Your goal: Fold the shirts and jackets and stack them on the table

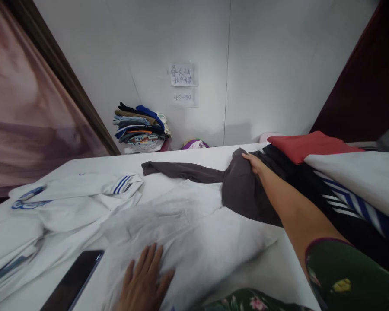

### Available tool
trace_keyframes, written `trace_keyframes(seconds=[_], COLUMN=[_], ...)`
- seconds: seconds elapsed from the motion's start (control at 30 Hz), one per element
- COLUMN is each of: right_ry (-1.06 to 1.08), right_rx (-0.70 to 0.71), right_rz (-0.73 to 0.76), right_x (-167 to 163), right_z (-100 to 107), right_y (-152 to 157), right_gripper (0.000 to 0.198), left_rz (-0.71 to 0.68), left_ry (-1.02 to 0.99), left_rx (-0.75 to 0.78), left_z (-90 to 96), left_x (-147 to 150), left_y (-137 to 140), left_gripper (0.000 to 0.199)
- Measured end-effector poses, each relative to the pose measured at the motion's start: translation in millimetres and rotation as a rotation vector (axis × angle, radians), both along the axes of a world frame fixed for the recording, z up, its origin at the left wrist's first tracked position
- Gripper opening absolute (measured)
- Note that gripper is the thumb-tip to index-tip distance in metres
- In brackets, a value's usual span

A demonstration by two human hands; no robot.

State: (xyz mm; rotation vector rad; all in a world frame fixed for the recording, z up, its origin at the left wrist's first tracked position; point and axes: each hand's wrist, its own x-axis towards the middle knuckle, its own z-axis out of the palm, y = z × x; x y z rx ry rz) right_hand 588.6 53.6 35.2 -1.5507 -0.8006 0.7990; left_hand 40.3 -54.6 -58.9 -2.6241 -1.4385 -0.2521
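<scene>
My left hand (145,278) lies flat, fingers spread, on a light grey-white garment (194,229) spread over the table. My right hand (254,162) reaches out to the far side and pinches a dark grey garment (240,185). That garment is bunched under the hand, and one long sleeve (184,170) stretches left across the tabletop. Part of it overlaps the far right of the white garment. The right fingertips are partly hidden by the cloth.
A white jacket with blue stripes (81,198) covers the table's left side, with a black phone (74,280) near it. To the right rises a pile of clothes topped by red (314,144) and white (359,172) pieces. Folded clothes (142,127) are stacked beyond the far edge.
</scene>
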Motion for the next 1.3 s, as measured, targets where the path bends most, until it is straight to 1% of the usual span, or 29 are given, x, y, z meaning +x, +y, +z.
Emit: trace_keyframes(seconds=[0.1, 0.17, 0.2, 0.23, 0.27, 0.3, 0.33, 0.4, 0.43, 0.47, 0.5, 0.53, 0.57, 0.63, 0.7, 0.8, 0.87, 0.93, 0.97, 1.0, 1.07, 1.17, 1.2, 1.23, 1.27, 1.3], right_ry=[0.105, 0.157, 0.165, 0.149, 0.098, -0.002, -0.152, -0.523, -0.677, -0.807, -0.921, -0.997, -1.03, -1.045, -1.063, -1.179, -1.276, -1.357, -1.381, -1.388, -1.358, -1.258, -1.226, -1.199, -1.179, -1.167], right_rx=[0.106, 0.184, 0.229, 0.272, 0.31, 0.314, 0.304, 0.279, 0.294, 0.292, 0.278, 0.245, 0.206, 0.148, 0.149, 0.201, 0.199, 0.152, 0.12, 0.09, 0.039, -0.037, -0.063, -0.082, -0.095, -0.101], right_rz=[-0.018, 0.005, 0.048, 0.113, 0.211, 0.329, 0.457, 0.808, 0.981, 1.141, 1.23, 1.258, 1.269, 1.191, 1.042, 0.734, 0.505, 0.308, 0.237, 0.191, 0.16, 0.159, 0.158, 0.159, 0.158, 0.158], right_x=[3.7, -4.7, -14.0, -27.2, -44.1, -64.3, -86.8, -134.0, -155.7, -174.3, -189.0, -199.0, -204.4, -202.4, -187.5, -150.6, -121.0, -90.7, -76.4, -63.4, -42.8, -27.5, -25.6, -24.7, -24.2, -23.6], right_z=[16.9, 33.9, 43.5, 53.0, 61.4, 67.7, 71.2, 67.3, 60.0, 50.0, 38.2, 26.1, 14.6, -3.3, -13.0, -19.2, -23.8, -31.1, -35.7, -40.8, -51.1, -63.9, -67.0, -69.7, -71.9, -73.8], right_y=[-27.2, -40.9, -47.1, -53.5, -60.9, -69.9, -81.1, -110.0, -127.0, -144.6, -162.0, -178.2, -192.7, -215.8, -232.6, -252.4, -263.4, -271.1, -273.3, -274.3, -274.0, -272.6, -272.9, -273.5, -274.3, -275.1], right_gripper=[0.024, 0.025, 0.028, 0.03, 0.031, 0.031, 0.028, 0.021, 0.02, 0.023, 0.028, 0.034, 0.041, 0.048, 0.045, 0.036, 0.035, 0.041, 0.045, 0.049, 0.053, 0.053, 0.053, 0.053, 0.053, 0.053], left_rz=[0.008, 0.017, 0.025, 0.034, 0.043, 0.056, 0.074, 0.102, 0.116, 0.132, 0.15, 0.169, 0.193, 0.226, 0.229, 0.168, 0.149, 0.186, 0.218, 0.246, 0.27, 0.254, 0.266, 0.298, 0.347, 0.402], left_ry=[-0.017, -0.02, -0.023, -0.03, -0.047, -0.079, -0.13, -0.292, -0.395, -0.505, -0.615, -0.714, -0.789, -0.846, -0.8, -0.688, -0.654, -0.663, -0.684, -0.721, -0.867, -1.19, -1.252, -1.257, -1.202, -1.104], left_rx=[-0.003, -0.057, -0.099, -0.146, -0.196, -0.238, -0.262, -0.265, -0.266, -0.283, -0.326, -0.39, -0.456, -0.534, -0.51, -0.379, -0.313, -0.321, -0.347, -0.385, -0.484, -0.639, -0.679, -0.705, -0.712, -0.701], left_z=[6.1, 15.1, 20.8, 26.9, 33.5, 40.5, 47.6, 61.8, 68.3, 74.1, 78.8, 82.4, 84.8, 86.2, 83.9, 76.1, 70.8, 69.7, 71.9, 76.3, 91.1, 116.9, 122.5, 125.4, 125.4, 122.5], left_x=[6.8, 11.9, 13.8, 15.4, 16.5, 17.4, 18.4, 21.7, 24.5, 28.4, 33.2, 38.9, 45.0, 57.4, 67.3, 74.6, 75.0, 73.0, 71.4, 69.3, 63.1, 46.8, 39.6, 31.9, 24.1, 16.6], left_y=[-3.5, -5.8, -6.2, -6.2, -5.7, -5.0, -4.2, -3.4, -3.8, -4.9, -6.7, -9.4, -12.7, -21.0, -30.1, -40.4, -41.7, -37.1, -32.6, -26.8, -12.7, 8.9, 14.6, 18.8, 21.6, 22.8], left_gripper=[0.064, 0.064, 0.064, 0.064, 0.063, 0.062, 0.06, 0.058, 0.059, 0.061, 0.063, 0.065, 0.067, 0.069, 0.072, 0.076, 0.073, 0.064, 0.061, 0.058, 0.058, 0.067, 0.069, 0.067, 0.063, 0.057])
